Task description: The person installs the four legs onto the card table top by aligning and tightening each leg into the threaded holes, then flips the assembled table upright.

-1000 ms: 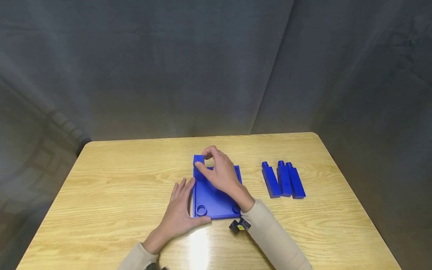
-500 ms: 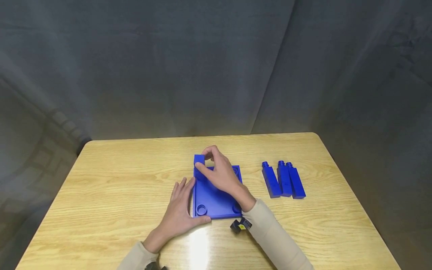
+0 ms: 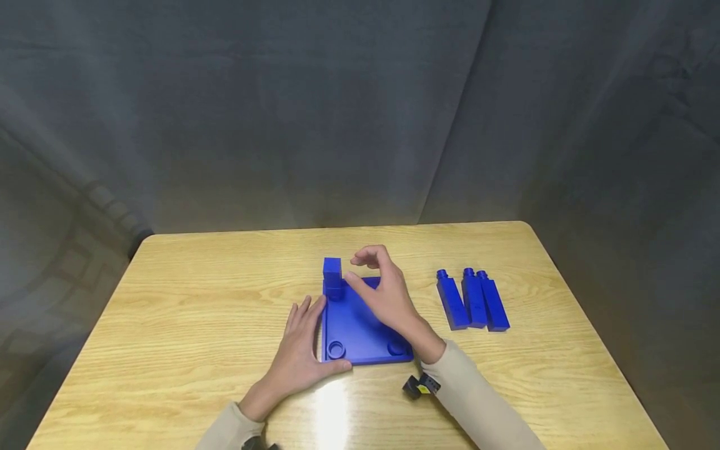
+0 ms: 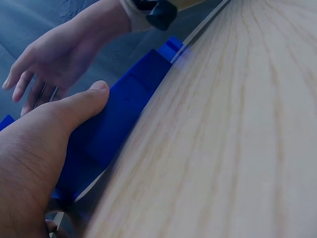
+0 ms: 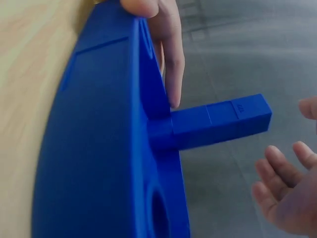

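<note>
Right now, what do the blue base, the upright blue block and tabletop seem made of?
Blue base: probably satin plastic, given its even colour and raised rim.
Upright blue block: likely the same satin plastic; crisp edges, recessed panel.
Tabletop: glossy, reflecting light; visible grain suggests wood or laminate.

In the head view, the right hand (image 3: 388, 297) is covering the tray's (image 3: 360, 334) far right corner; the lower edge is cutting off both sleeves (image 3: 478, 400). The right wrist view is blurring the mark (image 5: 240, 107) on the post (image 5: 208, 124).
</note>
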The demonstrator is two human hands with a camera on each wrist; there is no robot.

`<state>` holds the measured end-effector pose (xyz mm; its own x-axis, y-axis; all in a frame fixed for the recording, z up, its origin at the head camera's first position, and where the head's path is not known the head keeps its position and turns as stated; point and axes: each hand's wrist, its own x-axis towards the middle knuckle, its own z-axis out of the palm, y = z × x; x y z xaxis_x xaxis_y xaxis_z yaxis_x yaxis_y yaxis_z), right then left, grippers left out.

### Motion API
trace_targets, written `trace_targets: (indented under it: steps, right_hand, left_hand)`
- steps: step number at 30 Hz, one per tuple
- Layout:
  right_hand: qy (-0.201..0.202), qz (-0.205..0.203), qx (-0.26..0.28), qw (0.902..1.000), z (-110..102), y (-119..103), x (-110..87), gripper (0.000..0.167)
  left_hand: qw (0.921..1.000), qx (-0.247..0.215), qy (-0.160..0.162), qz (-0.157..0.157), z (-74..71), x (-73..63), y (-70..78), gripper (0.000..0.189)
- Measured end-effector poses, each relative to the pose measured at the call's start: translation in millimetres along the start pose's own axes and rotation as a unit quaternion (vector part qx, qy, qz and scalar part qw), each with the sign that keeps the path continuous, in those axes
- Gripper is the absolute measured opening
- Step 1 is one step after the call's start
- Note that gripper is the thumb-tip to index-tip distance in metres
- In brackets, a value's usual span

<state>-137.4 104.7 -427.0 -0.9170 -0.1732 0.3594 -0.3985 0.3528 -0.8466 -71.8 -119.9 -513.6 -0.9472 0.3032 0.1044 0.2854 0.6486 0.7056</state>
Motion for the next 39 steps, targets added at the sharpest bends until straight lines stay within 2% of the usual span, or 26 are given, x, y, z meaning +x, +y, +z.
trace_targets:
  steps: [7, 16, 25, 33, 39]
  right_hand:
    - [0.029, -0.008, -0.002, 0.9995, -28.9, 3.3, -25.0, 0.039]
    - [0.084, -0.042, -0.040, 0.9948, -58.0, 19.2, -63.2, 0.046]
    - [0.118, -0.028, -0.069, 0.9902, -80.8, 30.6, -100.3, 0.054]
    - [0.158, -0.024, -0.076, 0.9843, -92.9, 41.4, -118.2, 0.062]
    - [0.184, -0.021, -0.117, 0.9757, -96.6, 55.7, -126.4, 0.067]
  left_hand:
    - [1.0000, -0.002, 0.003, 0.001, 0.7, -0.3, 0.1, 0.135]
    - [1.0000, 0.003, 0.004, 0.003, 0.6, 0.6, -0.8, 0.136]
    - [1.0000, 0.002, 0.002, 0.001, 0.5, 0.2, 0.0, 0.136]
    - [1.0000, 0.005, -0.001, 0.002, 2.1, 0.4, 0.0, 0.137]
    - [1.0000, 0.005, 0.000, 0.002, 1.7, 0.1, -0.4, 0.137]
